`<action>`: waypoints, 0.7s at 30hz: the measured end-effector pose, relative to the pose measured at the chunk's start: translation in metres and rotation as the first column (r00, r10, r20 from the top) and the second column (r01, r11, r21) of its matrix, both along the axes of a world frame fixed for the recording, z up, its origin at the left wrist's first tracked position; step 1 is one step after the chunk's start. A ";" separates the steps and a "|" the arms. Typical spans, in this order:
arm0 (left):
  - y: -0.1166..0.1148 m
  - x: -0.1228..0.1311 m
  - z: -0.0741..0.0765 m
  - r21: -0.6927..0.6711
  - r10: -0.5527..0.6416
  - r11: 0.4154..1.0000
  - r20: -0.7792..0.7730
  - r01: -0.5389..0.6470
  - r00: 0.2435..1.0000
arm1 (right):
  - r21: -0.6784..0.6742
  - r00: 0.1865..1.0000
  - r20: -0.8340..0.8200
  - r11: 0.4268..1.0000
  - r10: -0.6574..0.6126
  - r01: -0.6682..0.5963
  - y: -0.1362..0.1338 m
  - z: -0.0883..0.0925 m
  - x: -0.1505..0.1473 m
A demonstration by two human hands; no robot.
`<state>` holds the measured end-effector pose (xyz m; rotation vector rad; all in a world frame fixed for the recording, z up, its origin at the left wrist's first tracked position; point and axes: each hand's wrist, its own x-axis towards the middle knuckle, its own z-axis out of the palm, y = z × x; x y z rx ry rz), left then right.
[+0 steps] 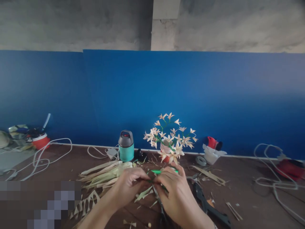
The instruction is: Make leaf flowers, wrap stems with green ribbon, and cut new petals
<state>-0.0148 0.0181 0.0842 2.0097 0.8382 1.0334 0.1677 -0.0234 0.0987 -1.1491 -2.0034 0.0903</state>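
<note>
Left hand (pixel 133 180) and right hand (pixel 173 190), fingers curled, pinch a thin, dark-green strip (pixel 150 181) of unclear material, mostly hidden, between them above a brown, flat-topped table (pixel 250 203). Probably light and easily bent; best gripped lightly near each end

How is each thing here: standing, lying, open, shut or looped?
Left hand: pinching thin green piece
Right hand: fingers bent, pinching
Teal container: upright, gray top on
Pale flowers: open, standing in pot
Pale strips: lying heaped
Black tool: lying down
Left white cord: loosely looped
</note>
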 end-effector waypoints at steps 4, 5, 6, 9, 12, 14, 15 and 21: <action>-0.004 -0.004 0.005 0.038 -0.053 0.998 0.005 0.053 0.999 | -0.388 0.975 -0.215 0.911 0.060 -0.142 -0.001 0.005 0.007; -0.007 -0.003 0.007 0.018 -0.071 0.997 0.029 0.070 0.997 | -0.510 0.944 -0.324 0.830 0.060 -0.228 0.001 0.002 0.009; -0.010 -0.003 0.009 -0.009 -0.091 0.996 0.056 0.091 0.994 | -0.616 0.897 -0.440 0.710 0.049 -0.341 0.004 -0.001 0.011; -0.020 0.000 0.015 -0.093 -0.154 0.982 0.110 0.164 0.982 | -0.655 0.675 -0.738 0.263 -0.019 -0.709 0.014 -0.015 0.014; -0.024 0.003 0.016 -0.137 -0.125 0.981 0.114 0.141 0.985 | -0.609 0.606 -0.793 0.122 -0.064 -0.784 0.020 -0.019 0.014; -0.021 0.004 0.012 -0.174 -0.043 0.983 0.113 0.062 0.993 | -0.690 0.705 -0.708 0.258 -0.044 -0.676 0.020 -0.012 0.013; -0.019 0.005 0.010 -0.205 0.004 0.978 0.116 0.020 0.993 | -0.723 0.780 -0.625 0.395 -0.026 -0.567 0.019 -0.007 0.012; -0.006 0.016 -0.008 -0.417 0.150 0.907 0.199 -0.055 0.968 | -0.133 0.998 -0.028 0.989 -0.065 0.060 0.002 0.001 0.002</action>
